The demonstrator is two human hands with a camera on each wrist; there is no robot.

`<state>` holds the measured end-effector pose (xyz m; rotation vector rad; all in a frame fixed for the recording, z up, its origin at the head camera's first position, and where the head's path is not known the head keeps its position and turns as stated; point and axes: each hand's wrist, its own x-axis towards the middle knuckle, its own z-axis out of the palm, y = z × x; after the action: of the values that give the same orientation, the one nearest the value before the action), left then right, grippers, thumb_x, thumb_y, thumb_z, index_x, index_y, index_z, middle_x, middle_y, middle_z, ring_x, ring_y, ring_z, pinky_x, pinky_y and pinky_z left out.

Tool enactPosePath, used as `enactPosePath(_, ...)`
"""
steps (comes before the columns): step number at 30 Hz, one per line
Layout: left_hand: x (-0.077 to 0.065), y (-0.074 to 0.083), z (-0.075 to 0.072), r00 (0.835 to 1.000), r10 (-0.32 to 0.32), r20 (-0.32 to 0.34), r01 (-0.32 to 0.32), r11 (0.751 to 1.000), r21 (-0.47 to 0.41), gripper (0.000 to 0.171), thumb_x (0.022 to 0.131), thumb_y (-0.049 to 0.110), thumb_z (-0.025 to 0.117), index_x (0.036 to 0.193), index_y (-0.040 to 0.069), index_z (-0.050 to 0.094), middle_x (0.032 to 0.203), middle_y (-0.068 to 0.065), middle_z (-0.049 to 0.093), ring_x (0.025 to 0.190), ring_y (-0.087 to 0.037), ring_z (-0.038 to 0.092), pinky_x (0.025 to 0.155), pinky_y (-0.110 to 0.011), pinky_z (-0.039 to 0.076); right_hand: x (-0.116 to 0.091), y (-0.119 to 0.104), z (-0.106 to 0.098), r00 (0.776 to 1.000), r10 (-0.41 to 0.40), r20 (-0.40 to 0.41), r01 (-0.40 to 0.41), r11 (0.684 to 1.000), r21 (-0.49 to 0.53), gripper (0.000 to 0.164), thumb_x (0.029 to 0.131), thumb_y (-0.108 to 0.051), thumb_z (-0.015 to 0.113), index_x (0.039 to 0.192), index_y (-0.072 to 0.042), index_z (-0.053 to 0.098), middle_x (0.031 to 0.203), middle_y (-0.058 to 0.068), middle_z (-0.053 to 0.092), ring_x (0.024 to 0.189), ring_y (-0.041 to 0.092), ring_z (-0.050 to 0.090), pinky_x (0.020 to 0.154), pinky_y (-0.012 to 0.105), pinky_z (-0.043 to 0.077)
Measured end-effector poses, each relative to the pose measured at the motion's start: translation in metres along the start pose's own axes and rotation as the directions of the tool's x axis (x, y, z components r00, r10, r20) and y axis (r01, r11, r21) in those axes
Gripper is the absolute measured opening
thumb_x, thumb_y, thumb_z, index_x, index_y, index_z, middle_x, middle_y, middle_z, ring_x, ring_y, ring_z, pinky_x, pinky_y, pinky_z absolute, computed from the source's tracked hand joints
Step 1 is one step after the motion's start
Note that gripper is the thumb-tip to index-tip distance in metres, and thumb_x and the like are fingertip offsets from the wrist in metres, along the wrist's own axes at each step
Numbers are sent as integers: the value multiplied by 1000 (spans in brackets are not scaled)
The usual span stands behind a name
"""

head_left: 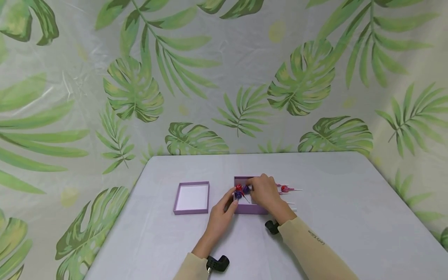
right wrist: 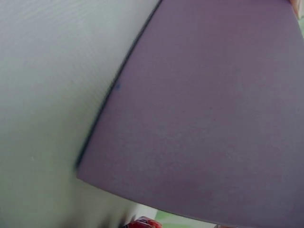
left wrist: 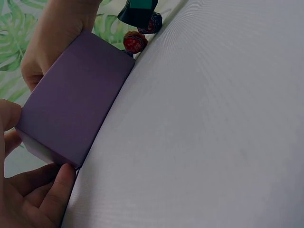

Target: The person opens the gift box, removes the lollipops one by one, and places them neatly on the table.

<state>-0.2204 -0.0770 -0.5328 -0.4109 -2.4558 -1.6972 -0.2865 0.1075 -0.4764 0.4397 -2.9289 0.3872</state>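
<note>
Against the box's left side, left hand, spread; beside lollipops inside, right hand, grip unclear.

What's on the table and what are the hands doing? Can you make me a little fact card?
Table: white top
Box: purple, open
Inside the box: red and purple lollipops
Beside the box, right: more lollipops, one red
Left of the box: shallow purple-edged lid, white inside
Left hand: holds the box's left end
Right hand: reaches into the box; can't tell if it's holding anything
</note>
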Motion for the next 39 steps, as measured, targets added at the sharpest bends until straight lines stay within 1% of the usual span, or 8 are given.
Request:
enactPosePath(5, 0, 2, 0, 1000, -6, -2, 6, 1000, -5, 48, 105, 29, 56, 152, 25, 47, 146, -8, 54, 135, -18, 49, 110, -34, 42, 1, 3, 0, 999, -20, -42, 20, 1000, -14, 24, 84, -8, 76, 106, -15, 81, 91, 3, 74, 78, 25, 55, 70, 43, 45)
enactPosePath(9, 0, 1, 0, 1000, -3, -3, 3, 1000, -2, 48, 105, 30, 56, 152, 26, 48, 145, -9, 55, 134, -19, 50, 110, -35, 42, 0, 4, -2, 998, -14, -63, 14, 1000, -6, 23, 84, -7, 75, 106, -13, 81, 96, 7, 74, 81, 27, 55, 71, 44, 46)
enactPosePath(13, 1, 1, 0, 1000, 2, -4, -2, 1000, 3, 47, 105, 32, 55, 151, 27, 48, 145, -10, 55, 134, -22, 51, 110, -37, 43, 1, 3, -7, 997, 8, -76, -9, 1000, -6, 21, 85, -7, 76, 105, -12, 82, 93, 9, 73, 81, 27, 54, 70, 42, 47)
enactPosePath(16, 0, 2, 0, 1000, -4, 0, 4, 1000, 5, 47, 105, 33, 55, 152, 28, 48, 145, -10, 55, 134, -20, 50, 110, -36, 43, 0, 2, -11, 995, 8, -102, -8, 1000, 0, 19, 85, -6, 76, 102, -12, 82, 89, 8, 71, 79, 27, 53, 68, 42, 48)
enactPosePath(21, 0, 2, 0, 1000, -7, -2, 7, 1000, 0, 48, 105, 31, 56, 152, 25, 47, 146, -9, 55, 134, -19, 50, 109, -35, 42, -3, 2, -17, 988, -10, -153, 18, 999, 51, 11, 86, -6, 77, 94, -11, 83, 86, 7, 71, 77, 26, 53, 66, 41, 49)
enactPosePath(24, 0, 0, 0, 1000, -1, -6, 1, 1000, 4, 48, 105, 33, 55, 152, 25, 47, 145, -8, 55, 134, -19, 50, 110, -35, 42, -5, 2, -21, 985, -10, -174, 25, 996, 86, 7, 87, -8, 79, 91, -11, 83, 85, 6, 70, 77, 26, 53, 65, 39, 50)
enactPosePath(30, 1, 0, 0, 1000, 1, -9, -1, 1000, 18, 50, 105, 41, 54, 152, 27, 47, 145, -7, 55, 134, -19, 50, 110, -36, 43, -6, 5, -29, 979, 11, -202, 15, 992, 125, 6, 89, -10, 78, 92, -11, 82, 83, 4, 65, 80, 25, 55, 63, 39, 52)
enactPosePath(39, 1, 0, 1, 1000, -6, -3, 7, 1000, 19, 49, 105, 39, 54, 152, 32, 46, 146, -8, 54, 134, -20, 50, 110, -38, 42, -11, 9, -35, 975, 9, -222, 19, 993, 120, 6, 90, -14, 78, 94, -14, 82, 83, 0, 67, 77, 21, 54, 59, 34, 50)
